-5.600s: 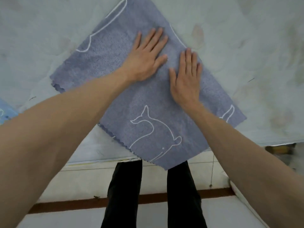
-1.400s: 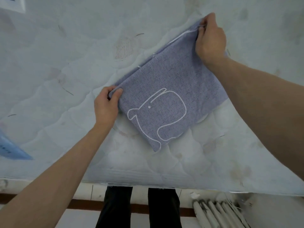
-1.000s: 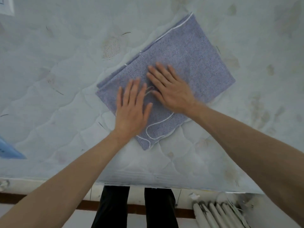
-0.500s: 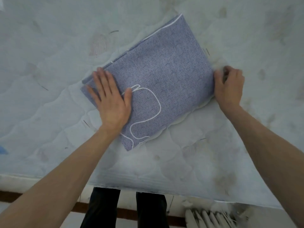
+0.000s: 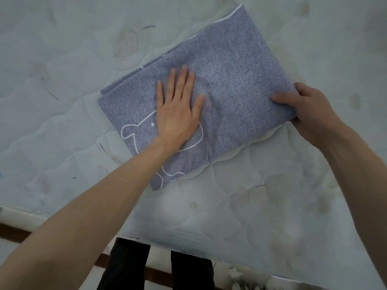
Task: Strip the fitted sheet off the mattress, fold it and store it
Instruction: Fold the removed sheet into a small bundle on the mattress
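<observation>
On the bare quilted mattress, some way in from its near edge, lies the folded fitted sheet: a blue-grey rectangle set at a slant, one corner pointing toward the near edge, the opposite corner running out toward the top of the view. White outline whale print visible on the lower left part of the fold, partly covered by the left wrist. White piping shows along the far edge of the fold, and layered edges are stepped at the left corner. Left hand: palm down, flat on top of the sheet near its middle, fingers extended and slightly spread, pressing the cloth against the mattress; not gripping. Right hand: at the right-hand edge of the fold, closed on it, thumb on the upper face, other fingers curled around and under the edge; the cloth there is lifted slightly off the mattress. The two hands are well apart, with a span of bare sheet between them. Mattress surface stained and marked in several places. Below the near edge: dark trouser legs and a strip of floor with a brown band.
</observation>
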